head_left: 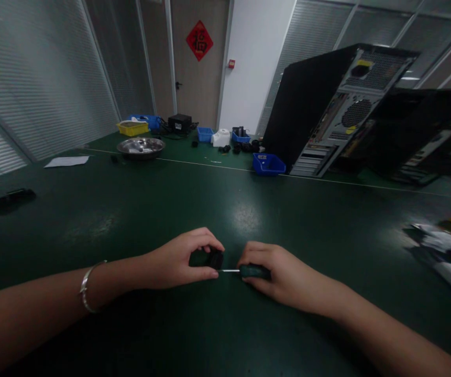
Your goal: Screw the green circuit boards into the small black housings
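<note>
Between the thumb and fingers of my left hand [188, 259] is a small black block-like part [216, 259], its exact kind too dark to make out. My right hand [278, 269] is wrapped round the dark green handle of a screwdriver [254, 271]. The screwdriver's thin metal shaft lies level and points left, its end reaching the black part near my left thumb. Whether the tip sits in a screw is hidden. Both hands are low over the green tabletop [194, 199].
A black computer tower [319, 104] stands at the back right beside a blue bin [268, 164]. Farther left are a metal bowl [141, 147], a yellow bin [133, 128] and a white sheet [67, 161]. Dark parts [9, 201] lie at left; white packaging [449, 254] is at right.
</note>
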A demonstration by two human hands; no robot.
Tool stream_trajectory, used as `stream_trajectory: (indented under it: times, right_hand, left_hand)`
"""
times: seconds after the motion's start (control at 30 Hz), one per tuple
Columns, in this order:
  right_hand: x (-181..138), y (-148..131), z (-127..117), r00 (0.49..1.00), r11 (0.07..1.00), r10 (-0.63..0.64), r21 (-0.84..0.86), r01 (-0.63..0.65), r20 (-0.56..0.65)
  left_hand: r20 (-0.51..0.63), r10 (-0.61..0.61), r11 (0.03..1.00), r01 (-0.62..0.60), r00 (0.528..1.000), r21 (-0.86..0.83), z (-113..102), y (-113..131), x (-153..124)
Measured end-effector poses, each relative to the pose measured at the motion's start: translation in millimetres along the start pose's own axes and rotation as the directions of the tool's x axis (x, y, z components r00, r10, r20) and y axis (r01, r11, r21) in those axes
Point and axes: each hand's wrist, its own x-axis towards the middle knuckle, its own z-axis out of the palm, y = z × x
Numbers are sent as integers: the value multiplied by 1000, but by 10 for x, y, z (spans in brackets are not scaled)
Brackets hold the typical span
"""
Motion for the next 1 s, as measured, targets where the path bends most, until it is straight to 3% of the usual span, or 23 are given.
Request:
stream_trajectory:
  times: [0.13, 0.3, 0.4, 0.57, 0.73, 0.9, 1.0]
  right_hand:
    - [6, -21, 54, 994, 995, 96, -17, -97, -43]
    - [0, -46, 17, 984, 979, 169, 122, -162, -53]
    - [-2, -45, -38, 986, 980, 150, 145, -138, -75]
    - [10, -43, -39, 994, 988, 105, 114, -103, -14]
    - [1, -28, 27, 994, 992, 88, 95, -82, -60]
    - [26, 12, 3, 966, 986, 129, 129, -102, -224]
    - [46, 24, 11, 878, 963, 193, 257, -84, -438]
  left_hand:
    - [10, -5, 1000, 5, 1000, -6, -7, 4, 3]
    - [17, -15, 1000, 15, 1000, 3, -3, 19, 15]
    - [16, -15, 1000, 16, 1000, -9, 0, 9, 11]
    - [-3, -13, 999, 13, 1000, -37, -6, -55, 0]
    - [-44, -72, 995, 69, 996, -73, 3, -71, 20]
    - [-82, -188, 921, 146, 979, -361, 41, -80, 65]
    - [-90, -233, 836, 152, 968, -527, 80, -73, 73]
